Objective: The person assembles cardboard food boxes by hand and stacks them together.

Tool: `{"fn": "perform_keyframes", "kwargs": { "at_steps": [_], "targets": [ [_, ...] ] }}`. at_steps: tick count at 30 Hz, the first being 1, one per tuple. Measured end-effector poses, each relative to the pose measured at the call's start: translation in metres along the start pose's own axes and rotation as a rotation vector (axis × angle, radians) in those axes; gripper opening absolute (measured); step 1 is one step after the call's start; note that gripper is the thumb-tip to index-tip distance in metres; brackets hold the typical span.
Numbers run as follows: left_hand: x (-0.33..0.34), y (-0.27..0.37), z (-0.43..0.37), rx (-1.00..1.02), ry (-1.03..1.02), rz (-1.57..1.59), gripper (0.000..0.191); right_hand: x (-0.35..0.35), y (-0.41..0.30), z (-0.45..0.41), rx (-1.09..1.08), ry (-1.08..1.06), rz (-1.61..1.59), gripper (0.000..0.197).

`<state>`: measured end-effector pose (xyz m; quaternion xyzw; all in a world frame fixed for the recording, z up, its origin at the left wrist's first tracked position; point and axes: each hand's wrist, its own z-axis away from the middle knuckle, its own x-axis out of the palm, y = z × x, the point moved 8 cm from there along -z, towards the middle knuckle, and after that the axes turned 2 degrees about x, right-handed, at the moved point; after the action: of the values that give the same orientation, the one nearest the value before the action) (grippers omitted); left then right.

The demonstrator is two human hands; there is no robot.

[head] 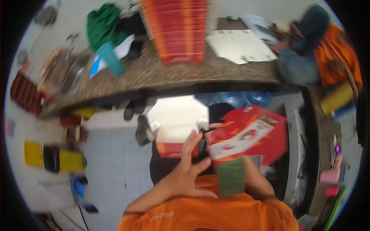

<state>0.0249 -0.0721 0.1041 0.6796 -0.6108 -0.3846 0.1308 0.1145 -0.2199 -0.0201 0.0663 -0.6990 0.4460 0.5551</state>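
My left hand (189, 163) is over my lap, fingers spread, with nothing in its grasp. Its fingertips are beside a partly folded cardboard box (180, 115), white inside and red outside, which rests around my knees. A red printed cardboard sheet (251, 135) with a white band and a green panel is in my right hand (216, 125). Most of that hand is hidden behind the sheet; only some fingers show at its left edge. The sheet is blurred.
Ahead runs a granite counter (185, 73) bearing a tall stack of red and orange cardboard (182, 31), a flat white cardboard piece (241, 44) and a teal cup (111, 57). A person in orange (335, 57) is at the right. Blue balloon-like objects (231, 98) lie beneath the counter.
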Motion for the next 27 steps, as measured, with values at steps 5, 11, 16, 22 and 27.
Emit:
{"fn": "perform_keyframes", "kwargs": {
  "at_steps": [5, 11, 16, 22, 27],
  "targets": [
    [-0.114, -0.098, 0.036, -0.381, 0.177, -0.468, 0.105, -0.026, 0.002, -0.001, 0.040, -0.106, 0.056, 0.074],
    [-0.129, -0.177, 0.114, -0.525, -0.202, -0.402, 0.062, -0.102, 0.016, -0.032, 0.079, 0.406, 0.212, 0.056],
    [-0.103, -0.141, 0.133, -0.429, -0.243, -0.474, 0.029, -0.091, 0.026, -0.078, -0.076, 0.689, 0.393, 0.042],
    [-0.078, -0.072, 0.121, -0.380, -0.385, -0.505, 0.024, -0.061, 0.043, -0.122, 0.124, 0.406, 1.251, 0.042],
    [-0.099, -0.077, 0.133, -0.394, -0.266, -0.440, 0.022, -0.046, 0.053, -0.153, 0.210, 0.269, 1.648, 0.054]
  ]
}}
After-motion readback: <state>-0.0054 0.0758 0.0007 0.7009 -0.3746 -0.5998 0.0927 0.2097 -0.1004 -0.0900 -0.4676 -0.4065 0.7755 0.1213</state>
